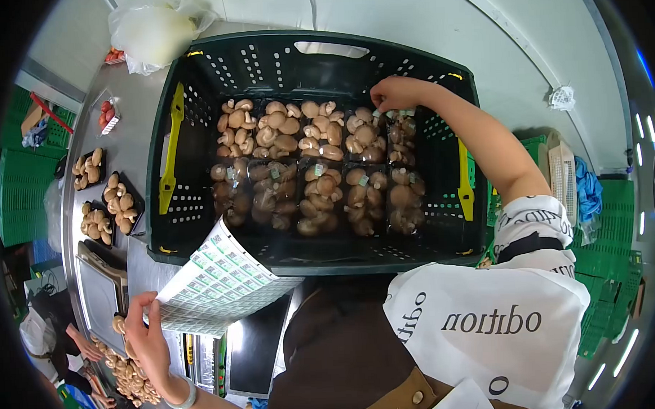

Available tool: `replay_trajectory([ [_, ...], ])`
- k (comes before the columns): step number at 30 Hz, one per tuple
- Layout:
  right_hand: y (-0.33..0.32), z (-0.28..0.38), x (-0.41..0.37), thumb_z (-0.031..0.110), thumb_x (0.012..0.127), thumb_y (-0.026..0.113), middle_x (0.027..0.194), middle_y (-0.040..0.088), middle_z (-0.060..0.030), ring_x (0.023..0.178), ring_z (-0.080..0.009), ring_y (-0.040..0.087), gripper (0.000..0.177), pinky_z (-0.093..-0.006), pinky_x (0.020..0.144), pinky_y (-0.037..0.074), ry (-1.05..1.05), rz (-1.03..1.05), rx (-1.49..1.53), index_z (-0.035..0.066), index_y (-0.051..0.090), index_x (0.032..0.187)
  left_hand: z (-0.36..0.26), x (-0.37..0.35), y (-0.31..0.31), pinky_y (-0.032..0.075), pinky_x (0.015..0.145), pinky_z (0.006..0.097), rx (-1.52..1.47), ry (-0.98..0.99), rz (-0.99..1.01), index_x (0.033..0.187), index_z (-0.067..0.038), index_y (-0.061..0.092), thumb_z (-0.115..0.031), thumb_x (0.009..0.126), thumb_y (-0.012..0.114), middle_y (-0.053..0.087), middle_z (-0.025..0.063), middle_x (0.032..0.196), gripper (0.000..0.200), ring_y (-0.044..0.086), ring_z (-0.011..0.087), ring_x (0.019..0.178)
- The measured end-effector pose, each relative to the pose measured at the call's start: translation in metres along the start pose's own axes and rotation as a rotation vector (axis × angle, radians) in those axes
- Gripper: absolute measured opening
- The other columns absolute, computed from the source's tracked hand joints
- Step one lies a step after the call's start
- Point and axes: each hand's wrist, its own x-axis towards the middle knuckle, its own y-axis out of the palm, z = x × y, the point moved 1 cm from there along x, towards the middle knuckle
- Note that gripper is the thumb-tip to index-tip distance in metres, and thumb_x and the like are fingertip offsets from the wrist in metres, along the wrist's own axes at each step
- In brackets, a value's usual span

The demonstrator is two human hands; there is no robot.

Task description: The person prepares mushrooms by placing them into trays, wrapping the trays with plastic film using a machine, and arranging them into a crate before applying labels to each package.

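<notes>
A dark green crate (322, 258) holds two rows of mushroom packs. Small labels show on the front-row packs, such as the pack at the middle front (320, 197). My right hand (396, 94), fingers pressed together, is at the top edge of the back-right mushroom pack (402, 138), with a small label (405, 112) at its fingertips. My left hand (146, 333) pinches the left edge of a sheet of green-and-white labels (218, 280), which bends upward in front of the crate.
Mushroom trays (120, 203) and a tomato punnet (109, 115) sit on the steel counter at the left. A scale (99, 288), loose mushrooms (131, 373) and a plastic bag (152, 30) are nearby. Another person's hands (83, 343) show at lower left. Green crates (610, 245) stand at right.
</notes>
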Motion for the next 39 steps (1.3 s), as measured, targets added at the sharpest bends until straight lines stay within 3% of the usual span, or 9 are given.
replay_trajectory([
  [6,0.059,-0.031,0.069,0.014,0.074,0.068,0.086,0.066,-0.0133,0.084,-0.0311,0.064,0.016,-0.0408,0.071,0.051,-0.078,-0.023,-0.115,0.005,0.064,0.086,0.008,-0.015,0.005,0.042,0.081,0.0272,-0.142,0.055,-0.069,0.095,0.005,0.058,-0.002,0.092,0.054,0.061,0.0091,0.088,0.009,0.055,0.0165,0.085],
  [10,0.074,-0.008,0.076,0.017,0.082,0.063,0.087,0.067,-0.015,0.089,-0.0317,0.067,0.017,-0.044,0.074,0.054,0.165,-0.202,-0.51,0.002,0.062,0.091,0.005,-0.026,0.0,0.042,0.085,0.0286,-0.142,0.017,-0.048,0.096,0.005,0.058,-0.001,0.091,0.054,0.061,0.0098,0.092,0.009,0.055,0.0182,0.089],
  [13,0.057,0.002,0.077,0.015,0.085,0.061,0.083,0.066,-0.0135,0.081,-0.03,0.066,0.019,-0.0411,0.07,0.053,0.105,-0.283,-0.373,0.001,0.056,0.098,0.001,-0.035,-0.003,0.041,0.086,0.0289,-0.111,-0.002,-0.063,0.096,0.005,0.058,-0.001,0.091,0.054,0.06,0.0102,0.093,0.009,0.055,0.0191,0.09],
  [16,0.049,0.001,0.104,0.01,0.085,0.059,0.08,0.065,-0.0112,0.076,-0.0271,0.064,0.019,-0.0379,0.067,0.05,-0.257,-0.027,0.464,0.003,0.051,0.101,-0.004,-0.04,-0.003,0.042,0.085,0.0294,-0.122,0.007,-0.077,0.094,0.005,0.057,-0.001,0.09,0.054,0.06,0.0108,0.091,0.007,0.055,0.02,0.088],
  [23,0.055,0.053,0.147,0.006,0.081,0.058,0.09,0.066,-0.0122,0.088,-0.029,0.066,0.024,-0.0384,0.07,0.051,-0.256,-0.119,-0.111,0.004,0.051,0.104,-0.027,-0.039,-0.006,0.043,0.083,0.032,-0.145,0.065,-0.038,0.089,0.004,0.056,0.004,0.084,0.057,0.06,0.0136,0.089,0.005,0.057,0.0239,0.086],
  [24,0.062,0.055,0.149,0.02,0.096,0.043,0.092,0.068,-0.0131,0.087,-0.0321,0.067,0.025,-0.0433,0.069,0.052,-0.231,-0.206,-0.367,0.009,0.058,0.113,-0.03,-0.038,-0.006,0.044,0.083,0.0329,-0.13,0.095,-0.057,0.087,0.004,0.056,0.006,0.082,0.057,0.061,0.0148,0.09,0.006,0.058,0.025,0.087],
  [27,0.047,0.078,0.152,0.022,0.096,0.043,0.093,0.068,-0.0149,0.089,-0.0319,0.068,0.028,-0.0441,0.067,0.054,-0.038,-0.209,-0.507,0.008,0.058,0.116,-0.029,-0.038,-0.011,0.044,0.083,0.0329,-0.15,0.071,-0.06,0.086,0.005,0.056,0.008,0.08,0.056,0.061,0.0152,0.09,0.006,0.058,0.0254,0.087],
  [32,0.023,0.092,0.182,0.013,0.084,0.066,0.072,0.056,-0.0034,0.065,-0.0154,0.056,0.022,-0.0334,0.057,0.046,-0.263,0.026,0.627,0.004,0.051,0.098,-0.023,-0.033,-0.011,0.044,0.081,0.0321,-0.178,0.013,-0.044,0.086,0.005,0.056,0.008,0.08,0.056,0.061,0.0143,0.089,0.006,0.058,0.0241,0.086],
  [39,0.039,0.118,0.212,-0.002,0.072,0.069,0.09,0.056,-0.0088,0.086,-0.0263,0.057,0.035,-0.0375,0.073,0.047,-0.48,-0.131,0.185,0.005,0.048,0.1,-0.032,-0.012,-0.014,0.044,0.08,0.0302,-0.174,0.049,-0.013,0.087,0.005,0.057,0.009,0.08,0.057,0.062,0.0136,0.09,0.008,0.058,0.0223,0.085],
])
